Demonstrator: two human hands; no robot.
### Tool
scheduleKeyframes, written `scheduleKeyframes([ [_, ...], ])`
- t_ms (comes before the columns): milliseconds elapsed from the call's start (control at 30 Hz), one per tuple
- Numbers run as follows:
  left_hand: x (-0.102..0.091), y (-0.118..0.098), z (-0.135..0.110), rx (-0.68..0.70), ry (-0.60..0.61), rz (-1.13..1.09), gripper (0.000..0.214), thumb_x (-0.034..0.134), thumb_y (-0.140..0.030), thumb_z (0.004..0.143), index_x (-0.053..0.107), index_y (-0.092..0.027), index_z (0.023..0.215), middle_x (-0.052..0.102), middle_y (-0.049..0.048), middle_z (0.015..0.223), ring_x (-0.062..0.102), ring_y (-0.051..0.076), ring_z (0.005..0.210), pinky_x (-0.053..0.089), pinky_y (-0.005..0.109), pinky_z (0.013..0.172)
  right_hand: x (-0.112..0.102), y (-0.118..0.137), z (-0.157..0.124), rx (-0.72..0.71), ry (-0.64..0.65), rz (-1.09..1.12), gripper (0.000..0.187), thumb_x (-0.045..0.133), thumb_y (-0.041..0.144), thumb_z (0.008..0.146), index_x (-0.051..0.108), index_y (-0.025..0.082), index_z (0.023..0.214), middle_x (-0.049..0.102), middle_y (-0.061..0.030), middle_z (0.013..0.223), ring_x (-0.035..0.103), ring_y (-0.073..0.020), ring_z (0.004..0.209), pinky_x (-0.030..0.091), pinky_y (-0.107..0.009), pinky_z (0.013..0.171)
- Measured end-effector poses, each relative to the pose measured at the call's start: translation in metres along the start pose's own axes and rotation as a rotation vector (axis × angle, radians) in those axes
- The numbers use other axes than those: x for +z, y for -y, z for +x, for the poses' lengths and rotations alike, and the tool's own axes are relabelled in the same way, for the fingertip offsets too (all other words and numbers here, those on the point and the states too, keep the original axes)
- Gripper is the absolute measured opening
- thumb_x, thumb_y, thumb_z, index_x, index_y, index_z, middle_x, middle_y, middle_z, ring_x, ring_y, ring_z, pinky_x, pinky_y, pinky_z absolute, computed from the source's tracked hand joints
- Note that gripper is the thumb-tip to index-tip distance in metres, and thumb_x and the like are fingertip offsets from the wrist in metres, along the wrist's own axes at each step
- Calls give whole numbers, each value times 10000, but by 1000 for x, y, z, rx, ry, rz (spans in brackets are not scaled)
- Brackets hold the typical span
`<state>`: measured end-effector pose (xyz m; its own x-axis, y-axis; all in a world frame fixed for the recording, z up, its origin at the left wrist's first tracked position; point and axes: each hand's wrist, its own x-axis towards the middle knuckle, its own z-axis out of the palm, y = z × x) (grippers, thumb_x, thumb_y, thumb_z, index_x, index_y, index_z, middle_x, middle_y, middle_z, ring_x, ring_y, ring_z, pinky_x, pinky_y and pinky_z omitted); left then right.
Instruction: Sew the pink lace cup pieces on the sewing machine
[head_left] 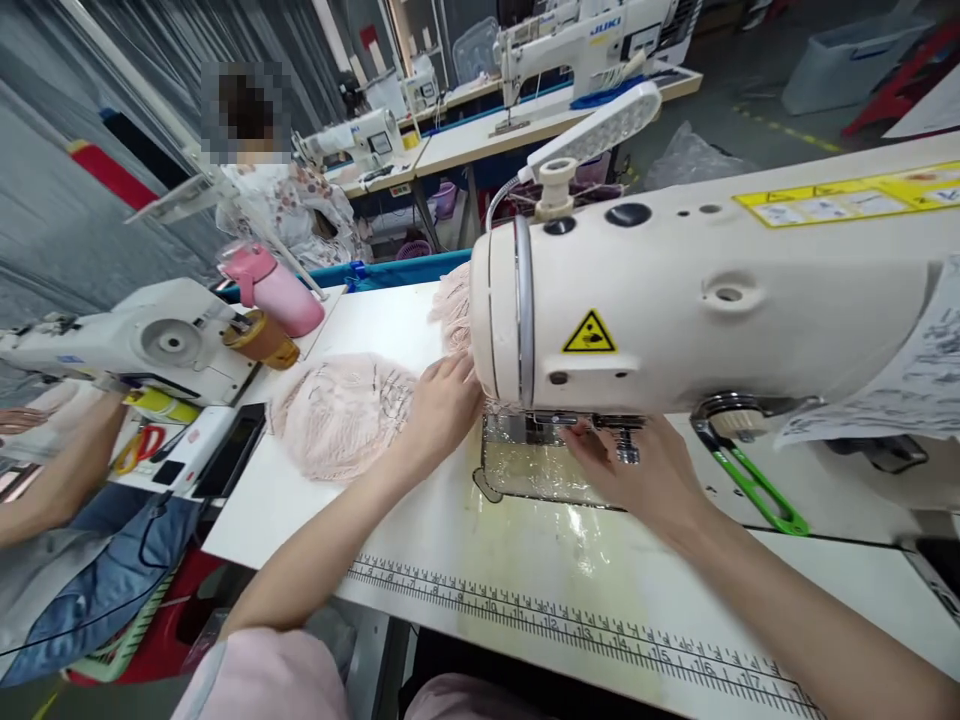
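A white sewing machine (675, 300) stands in front of me. At the left end of its head is my left hand (446, 402), fingers bent and close together, the tips hidden by the machine. My right hand (641, 475) reaches under the head by the needle area, with thumb and finger drawn together; anything between them is too small to make out. Below lies a shiny, wet-looking metal plate (525, 470). A gathered pale pink piece of lace-like fabric (337, 415) rests left of my left hand. More pink ruffled fabric (452, 308) sits behind the machine head.
A ruler strip (555, 622) runs along the table's front edge. Green-handled thread snips (765, 495) hang at the right. To the left are a pink bottle (281, 295), a phone (232, 450) and another sewing machine (165, 335) with a co-worker's arm (90, 450). Another person (289, 215) sits beyond.
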<state>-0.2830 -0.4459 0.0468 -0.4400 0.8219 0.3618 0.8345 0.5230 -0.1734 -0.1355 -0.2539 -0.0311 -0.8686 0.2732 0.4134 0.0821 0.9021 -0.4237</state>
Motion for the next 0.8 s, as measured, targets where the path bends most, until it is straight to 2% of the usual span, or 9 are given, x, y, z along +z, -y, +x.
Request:
scheduleKeyframes([
  [67,-11,11,-30,-130,-18,98,229,429,-208,957,621,-158,1071,669,107,1086,593,244,1044,472,358,839,3,-1,0,-16,59,-18,418,436,513,944,692,216,800,692,-116,782,593,-232,593,477,-436,698],
  [133,-23,26,-59,-285,-53,196,277,426,-254,961,605,-120,1124,656,152,1085,583,286,1020,464,396,816,4,-1,0,-29,123,-50,419,390,475,969,706,218,872,692,-107,810,561,-208,553,466,-441,711],
  [200,-32,39,-81,-394,-60,258,310,437,-303,957,615,-92,1098,655,170,1009,585,309,957,448,395,744,2,0,1,-56,172,-84,436,336,428,993,713,216,934,671,-81,739,521,-185,509,453,-441,718],
  [267,-36,47,-92,-444,-39,268,296,433,-319,958,646,-120,1010,661,139,936,595,284,878,417,359,668,0,2,1,-77,172,-121,457,311,402,1001,719,210,929,635,-60,638,508,-187,501,443,-436,721],
  [400,-39,51,-95,-503,-28,203,259,442,-295,948,672,-184,909,686,71,907,612,221,814,365,311,605,0,3,3,-55,69,-137,475,401,475,965,684,200,700,586,-38,539,531,-196,529,457,-411,748],
  [500,-44,53,-93,-550,-53,118,231,477,-291,913,683,-202,860,707,37,907,623,188,774,367,293,594,1,3,4,-97,9,-113,495,415,475,957,619,217,587,542,-14,476,522,-184,517,470,-396,780],
  [600,-50,58,-93,-573,-67,12,221,503,-303,878,689,-210,806,722,11,884,635,163,749,414,279,633,0,4,6,-123,-24,-129,485,406,437,961,602,215,578,547,-14,463,511,-183,500,472,-403,789],
  [800,-62,71,-97,-640,-117,-176,192,586,-350,822,706,-204,787,734,-20,822,671,148,750,497,248,719,-10,11,9,-135,-72,-94,405,454,390,948,609,209,621,589,-14,491,576,-194,546,475,-387,812],
])
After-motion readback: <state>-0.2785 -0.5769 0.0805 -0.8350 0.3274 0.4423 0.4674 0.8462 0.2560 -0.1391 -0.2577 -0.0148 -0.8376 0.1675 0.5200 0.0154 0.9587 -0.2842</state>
